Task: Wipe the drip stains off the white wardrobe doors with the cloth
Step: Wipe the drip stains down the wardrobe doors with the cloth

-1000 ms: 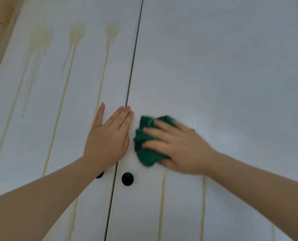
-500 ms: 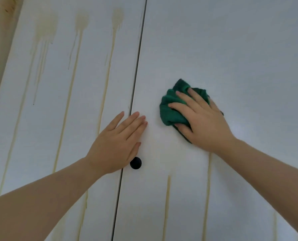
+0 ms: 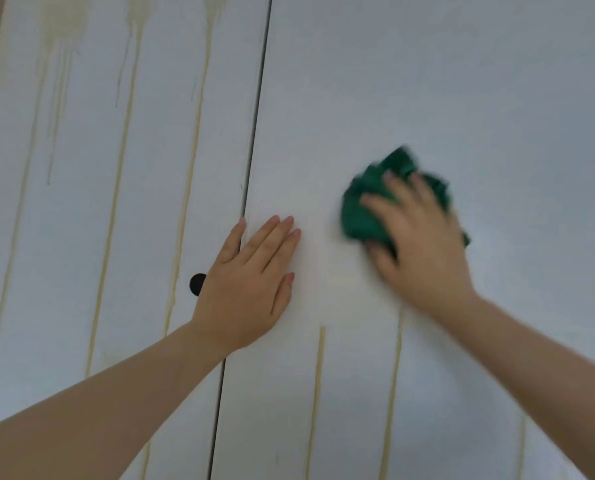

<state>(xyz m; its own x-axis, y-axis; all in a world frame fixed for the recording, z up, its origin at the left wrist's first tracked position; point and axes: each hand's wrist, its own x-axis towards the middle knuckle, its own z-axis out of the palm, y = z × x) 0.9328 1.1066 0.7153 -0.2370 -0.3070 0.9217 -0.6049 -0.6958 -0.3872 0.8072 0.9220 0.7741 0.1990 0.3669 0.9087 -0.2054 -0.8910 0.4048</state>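
- Our left hand [image 3: 251, 289] lay flat just right of the black knob [image 3: 197, 285]. Its fingers were straight and close together, and it held nothing.
- It lay over the gap [image 3: 254, 133] above the knob. We think it kept the doors from wobbling.
- Our right hand [image 3: 424, 251] was further right of the knob and a bit higher. Its bent fingers and thumb gripped the green cloth [image 3: 362, 216].
- The bunched cloth pressed on the right door [image 3: 427, 81]. We think a bunched cloth rubs harder. It looked blurry.
- Two yellow drip stains [image 3: 318, 375] ran down below and right of the knob.
- Many more ran down the left door [image 3: 81, 237], left of the knob, so lots of wiping was left.
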